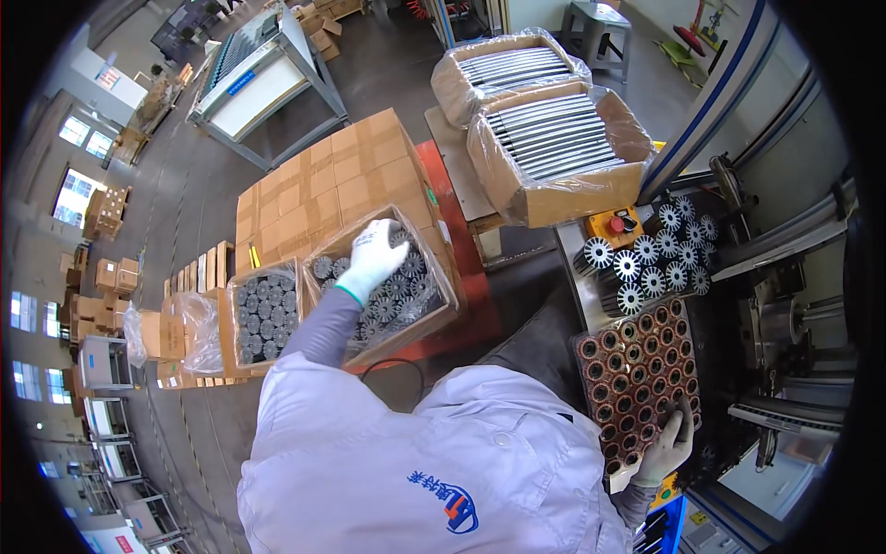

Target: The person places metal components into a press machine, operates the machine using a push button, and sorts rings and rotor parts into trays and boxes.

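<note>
My left hand [374, 258], in a white glove, reaches into a plastic-lined cardboard box [452, 303] of grey slotted metal cores [374, 325]. Its thumb and fingers are apart above the cores; I cannot make out any core lifted in them. On the right, my gloved right hand [666, 448] lies at the near right edge of a tray [587, 349] filled with rows of round copper-coloured rings with dark centres [637, 374]. Its fingers are stretched out over the rings, and the glove's fingertips look grey.
A second box of cores [268, 316] adjoins on the left, beside stacked cartons [323, 180]. Toothed silver cores [651, 249] stand beyond the tray, by a red button on a yellow box [614, 224]. Two boxes of metal rods [554, 138] sit farther back. Machine framework [784, 323] borders the right.
</note>
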The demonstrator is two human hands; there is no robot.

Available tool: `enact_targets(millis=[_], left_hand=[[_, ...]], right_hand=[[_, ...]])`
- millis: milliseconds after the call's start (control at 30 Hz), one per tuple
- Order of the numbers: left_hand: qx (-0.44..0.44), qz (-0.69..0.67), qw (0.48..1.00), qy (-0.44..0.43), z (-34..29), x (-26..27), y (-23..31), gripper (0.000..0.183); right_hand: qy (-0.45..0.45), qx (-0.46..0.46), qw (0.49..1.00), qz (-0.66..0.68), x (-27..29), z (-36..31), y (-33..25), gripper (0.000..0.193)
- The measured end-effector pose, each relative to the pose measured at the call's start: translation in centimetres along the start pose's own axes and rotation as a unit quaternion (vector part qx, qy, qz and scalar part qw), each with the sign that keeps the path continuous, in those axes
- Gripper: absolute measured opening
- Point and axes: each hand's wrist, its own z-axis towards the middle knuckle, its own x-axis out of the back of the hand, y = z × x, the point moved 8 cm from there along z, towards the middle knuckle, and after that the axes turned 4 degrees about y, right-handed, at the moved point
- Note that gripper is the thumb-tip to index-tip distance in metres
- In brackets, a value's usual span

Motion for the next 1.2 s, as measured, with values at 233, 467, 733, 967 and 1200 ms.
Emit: enact_targets(millis=[233,467,733,967,1200], left_hand=[[0.018,-0.071,0.950,-0.305,4.0,-8.0,-5.3,0.086],[0.129,-0.269,0.919,-0.257,5.9,-8.7,-11.7,0.047],[0.026,-0.067,0.996,-0.050,4.0,-0.2,-3.8,0.036],[-0.144,-0.256,0.956,-0.027,0.5,7.0,14.6,0.054],[-0.362,-0.249,0.888,-0.138,-1.0,-0.5,36.4,0.059]], right_hand=[[0.019,0.001,1.000,-0.017,-0.2,-0.7,-0.7,0.031],[0.062,0.000,0.996,0.057,1.8,-1.1,0.2,0.030],[0.082,-0.019,0.995,0.061,3.6,-1.5,1.0,0.029],[0.072,-0.001,0.993,0.097,1.8,-0.9,-0.6,0.027],[0.098,0.041,0.994,0.028,2.8,-2.7,-1.5,0.026]])
